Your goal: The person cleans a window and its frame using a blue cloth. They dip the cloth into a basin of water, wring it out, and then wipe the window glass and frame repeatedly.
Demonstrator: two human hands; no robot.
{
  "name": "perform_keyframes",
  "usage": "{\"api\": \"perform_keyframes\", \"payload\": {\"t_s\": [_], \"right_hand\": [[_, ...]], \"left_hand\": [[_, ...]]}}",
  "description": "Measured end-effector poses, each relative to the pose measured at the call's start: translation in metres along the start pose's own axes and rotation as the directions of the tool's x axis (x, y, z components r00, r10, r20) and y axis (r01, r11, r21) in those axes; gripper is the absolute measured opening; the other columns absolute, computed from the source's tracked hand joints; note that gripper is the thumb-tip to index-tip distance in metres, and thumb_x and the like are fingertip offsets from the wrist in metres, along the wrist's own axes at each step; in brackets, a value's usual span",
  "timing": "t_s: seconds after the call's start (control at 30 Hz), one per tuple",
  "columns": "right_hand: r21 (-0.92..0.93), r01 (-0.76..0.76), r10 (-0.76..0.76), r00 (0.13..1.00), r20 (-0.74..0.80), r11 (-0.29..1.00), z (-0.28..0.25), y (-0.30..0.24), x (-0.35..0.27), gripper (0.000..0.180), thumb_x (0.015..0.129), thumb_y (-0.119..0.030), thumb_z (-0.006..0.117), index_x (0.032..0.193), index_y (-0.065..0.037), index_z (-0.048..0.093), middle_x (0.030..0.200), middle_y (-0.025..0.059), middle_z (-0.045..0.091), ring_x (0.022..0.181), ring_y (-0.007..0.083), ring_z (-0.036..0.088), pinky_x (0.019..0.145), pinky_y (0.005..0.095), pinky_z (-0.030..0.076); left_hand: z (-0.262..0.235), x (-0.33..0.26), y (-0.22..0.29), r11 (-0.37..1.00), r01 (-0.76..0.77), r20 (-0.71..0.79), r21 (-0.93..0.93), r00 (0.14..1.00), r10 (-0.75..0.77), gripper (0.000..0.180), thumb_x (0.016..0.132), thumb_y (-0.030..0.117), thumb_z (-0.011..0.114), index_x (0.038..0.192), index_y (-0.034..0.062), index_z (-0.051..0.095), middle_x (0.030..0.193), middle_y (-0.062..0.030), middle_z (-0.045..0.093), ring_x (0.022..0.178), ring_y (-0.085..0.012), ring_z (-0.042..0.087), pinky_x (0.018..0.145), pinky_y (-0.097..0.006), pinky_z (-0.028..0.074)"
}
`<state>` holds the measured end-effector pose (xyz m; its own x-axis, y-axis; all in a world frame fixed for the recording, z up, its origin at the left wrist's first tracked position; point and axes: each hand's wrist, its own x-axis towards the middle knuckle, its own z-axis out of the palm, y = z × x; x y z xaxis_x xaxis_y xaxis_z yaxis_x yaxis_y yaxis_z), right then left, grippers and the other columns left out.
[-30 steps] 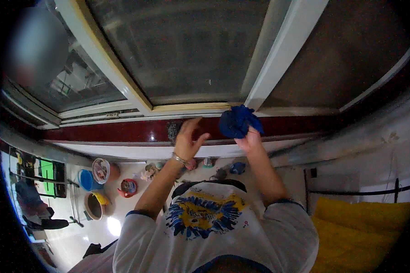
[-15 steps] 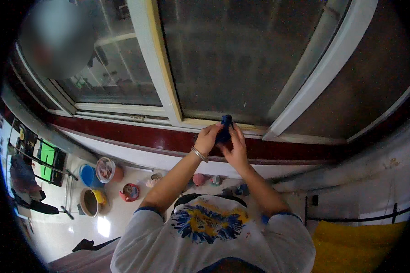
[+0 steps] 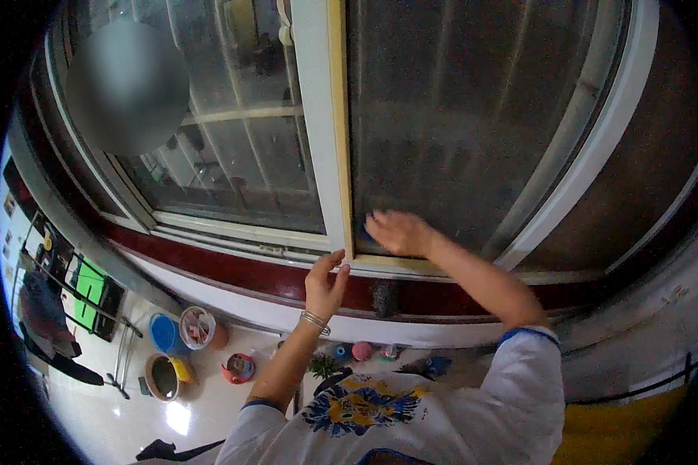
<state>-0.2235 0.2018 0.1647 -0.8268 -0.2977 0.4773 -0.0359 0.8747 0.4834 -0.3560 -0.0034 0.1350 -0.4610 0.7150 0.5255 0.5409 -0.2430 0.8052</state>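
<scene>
My right hand (image 3: 399, 233) is pressed near the lower left corner of the dark right window pane (image 3: 457, 139), fingers bent and slightly blurred. A small bit of dark blue cloth (image 3: 364, 231) shows under its fingertips; the rest is hidden by the hand. My left hand (image 3: 324, 285), with bangles at the wrist, is held over the dark red sill (image 3: 279, 283). Its thumb and fingers are apart with nothing between them, the fingertips by the foot of the white and yellow window frame (image 3: 338, 194). A dark grey, rough-looking lump (image 3: 384, 297) lies on the sill between my arms.
On the floor at left stand a blue basin (image 3: 165, 333), a bucket with things in it (image 3: 199, 327), a tub of dark water (image 3: 164, 378) and a red container (image 3: 238, 368). A small plant (image 3: 323, 365) and a pink ball (image 3: 361, 351) lie below the sill.
My hands have come apart. The right moved up onto the glass with the blue cloth; the left let go and dropped toward the sill. The view has shifted, uncovering the grey lump.
</scene>
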Motion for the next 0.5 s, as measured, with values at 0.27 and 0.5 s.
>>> {"api": "perform_keyframes", "payload": {"t_s": [0.27,0.5], "right_hand": [[-0.552,-0.627,0.035,0.677,-0.735,0.55,-0.308,0.199,0.222,0.019,0.085,-0.007,0.05,0.093,-0.001,0.066,0.105,0.0132,0.06,0.099,0.0323,0.053,0.084,0.0449,0.043],[-0.388,-0.541,0.224,0.752,-0.62,0.746,-0.226,0.159,0.203,0.026,0.076,-0.012,0.057,0.101,-0.01,0.065,0.11,0.01,0.058,0.099,0.0293,0.053,0.083,0.0419,0.045]], "left_hand": [[-0.002,0.03,0.01,0.992,-0.122,-0.039,0.023,0.992,0.123,0.026,0.083,0.006,0.062,0.108,0.0015,0.06,0.096,-0.0148,0.063,0.085,-0.0256,0.062,0.076,-0.034,0.05],[-0.033,0.05,0.006,0.963,-0.169,-0.097,0.212,0.977,0.192,0.039,0.079,0.006,0.065,0.116,0.002,0.052,0.116,-0.0179,0.052,0.105,-0.0331,0.053,0.087,-0.038,0.046]]}}
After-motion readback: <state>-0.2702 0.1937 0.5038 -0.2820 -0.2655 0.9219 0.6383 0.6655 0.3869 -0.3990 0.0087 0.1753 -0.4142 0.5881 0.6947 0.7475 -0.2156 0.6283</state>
